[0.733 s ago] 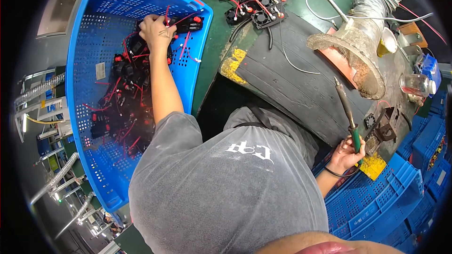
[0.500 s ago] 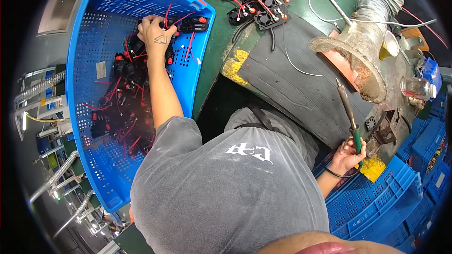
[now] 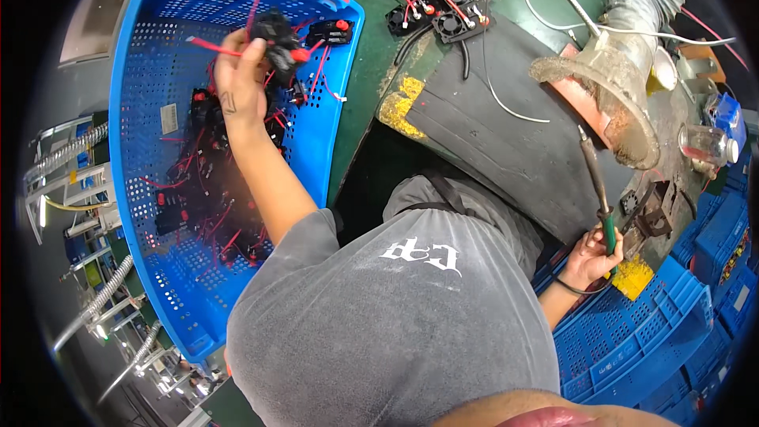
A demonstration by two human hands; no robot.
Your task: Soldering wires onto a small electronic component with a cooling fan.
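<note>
My left hand [image 3: 241,83] is raised inside the blue crate [image 3: 178,292], closed on a small black fan with red wires [image 3: 274,35]. Motion blurs this fan, and its wires stick out to the left and upward. Beneath the hand, many similar black parts with red wires [image 3: 209,162] lie in a jumble. One black part [image 3: 329,32] rests apart at the crate's far right corner. At the bench's near right edge, my right hand [image 3: 590,258] grips a soldering iron [image 3: 598,198] by its green handle, tip pointing up and away from me.
Several black fans [image 3: 452,26] stand grouped at the far end of the green bench. A dark board [image 3: 490,122] covers the bench middle. Right of it are a fume duct hood [image 3: 632,138], a glass jar [image 3: 704,145] and a metal stand [image 3: 655,217]. Blue crates [image 3: 624,332] sit lower right.
My left hand has lifted a black fan out of the pile and turned, shifting slightly left. The right hand still holds the soldering iron in nearly the same place.
</note>
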